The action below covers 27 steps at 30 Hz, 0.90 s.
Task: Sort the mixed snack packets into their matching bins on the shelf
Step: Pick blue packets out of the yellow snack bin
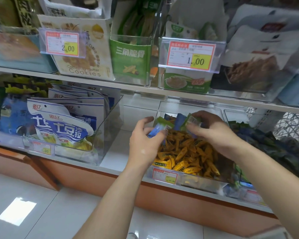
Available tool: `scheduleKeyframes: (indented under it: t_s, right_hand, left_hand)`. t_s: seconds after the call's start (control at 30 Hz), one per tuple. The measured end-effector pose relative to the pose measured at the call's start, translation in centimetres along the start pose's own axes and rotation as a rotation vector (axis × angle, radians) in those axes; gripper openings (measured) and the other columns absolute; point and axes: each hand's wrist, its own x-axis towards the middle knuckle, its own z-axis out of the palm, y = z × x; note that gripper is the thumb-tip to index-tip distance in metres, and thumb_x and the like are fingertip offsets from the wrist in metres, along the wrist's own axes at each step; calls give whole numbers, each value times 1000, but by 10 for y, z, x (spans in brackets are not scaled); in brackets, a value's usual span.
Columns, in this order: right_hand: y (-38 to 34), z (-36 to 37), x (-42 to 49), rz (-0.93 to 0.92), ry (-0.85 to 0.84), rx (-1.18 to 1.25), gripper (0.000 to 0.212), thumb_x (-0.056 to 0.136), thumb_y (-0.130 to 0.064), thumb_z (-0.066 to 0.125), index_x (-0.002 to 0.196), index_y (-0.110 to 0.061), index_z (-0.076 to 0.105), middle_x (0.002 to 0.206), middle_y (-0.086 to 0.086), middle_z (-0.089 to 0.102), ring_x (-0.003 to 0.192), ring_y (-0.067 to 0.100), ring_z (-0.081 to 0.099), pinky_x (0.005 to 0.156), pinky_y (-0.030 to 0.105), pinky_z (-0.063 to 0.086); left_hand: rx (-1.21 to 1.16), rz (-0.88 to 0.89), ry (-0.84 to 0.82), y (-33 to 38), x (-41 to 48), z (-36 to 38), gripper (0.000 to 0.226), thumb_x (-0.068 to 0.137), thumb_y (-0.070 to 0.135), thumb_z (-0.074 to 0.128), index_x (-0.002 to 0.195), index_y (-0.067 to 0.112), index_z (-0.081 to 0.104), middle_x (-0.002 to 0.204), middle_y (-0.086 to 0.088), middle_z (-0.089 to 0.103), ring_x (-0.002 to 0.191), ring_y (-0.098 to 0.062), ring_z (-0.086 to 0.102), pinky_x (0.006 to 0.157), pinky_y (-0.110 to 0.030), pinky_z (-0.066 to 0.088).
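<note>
A clear bin (183,178) on the lower shelf holds a heap of small yellow packets (188,152), with a few blue and green packets (173,120) mixed in at its back. My left hand (143,140) hovers over the bin's left wall and grips a small blue packet (156,131). My right hand (212,130) is over the bin's back and pinches a small green packet (192,121). The two hands are close together, a little apart.
To the left stands a clear bin (109,121) of large blue-and-white snack bags, with bare shelf (126,135) between. At the right a bin of dark blue and green packets (269,144). The upper shelf (145,88) with bins and price tags overhangs closely.
</note>
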Motion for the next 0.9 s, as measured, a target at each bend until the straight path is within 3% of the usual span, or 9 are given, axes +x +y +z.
scheduleKeyframes:
  t_s: [0.07,0.13,0.2,0.3,0.43,0.53,0.63,0.77,0.9]
  right_hand:
    - [-3,4,-19,57,-80,318,33,78,-29,77,108,-18,67,105,10,73,96,25,70,80,35,57]
    - [-3,9,-29,111,-88,514,39,78,-20,74,114,-8,63,99,9,74,100,27,69,80,37,57]
    - [-7,11,-34,141,-49,622,35,78,-16,71,111,-8,62,94,5,74,95,22,70,74,32,58]
    - [-7,13,-37,156,-36,712,36,81,-14,68,115,-7,63,104,7,73,93,17,70,72,30,58]
    - [-5,27,-36,165,-55,603,45,80,-20,72,121,-6,61,116,13,72,105,26,69,84,39,58]
    - [-6,39,-34,175,9,481,56,72,-31,78,121,-9,58,112,11,73,101,25,69,78,38,53]
    - [-6,46,-34,176,49,405,47,75,-32,81,114,-13,61,111,6,72,103,26,69,79,42,55]
    - [-7,53,-33,120,171,242,30,77,-33,83,100,-19,71,103,8,70,103,29,66,81,40,57]
    - [-9,53,-36,92,126,350,17,84,-23,78,99,-17,75,102,15,71,101,36,68,85,51,59]
  left_hand:
    - [-205,-81,-60,5,-5,9,43,92,9,66,128,27,54,94,-4,71,70,-29,73,61,-32,60]
    - [-323,-121,-75,10,-8,14,38,95,5,62,124,29,56,111,-7,68,71,-32,74,57,-27,60]
    - [-318,-106,-41,10,-11,15,37,94,4,62,117,32,56,116,-9,65,72,-32,75,58,-26,60]
    - [-268,-108,-5,7,-13,14,34,94,3,61,109,31,49,110,-12,65,72,-30,75,56,-26,59]
    - [-357,-138,-47,6,-13,22,29,97,5,57,111,28,47,106,-8,70,83,-20,75,58,-26,58]
    - [-426,-190,-72,7,-12,30,22,101,8,46,119,18,54,98,-3,70,79,-15,74,62,-35,61]
    - [-439,-208,-116,9,-12,29,22,103,22,47,123,15,54,105,-7,69,87,-19,73,68,-39,62]
    - [-390,-162,-138,8,-15,26,35,97,19,61,131,13,51,121,-9,66,96,-17,72,65,-33,59]
    - [-360,-81,-123,6,-15,21,31,101,17,55,131,22,49,115,-12,69,92,-20,73,63,-30,58]
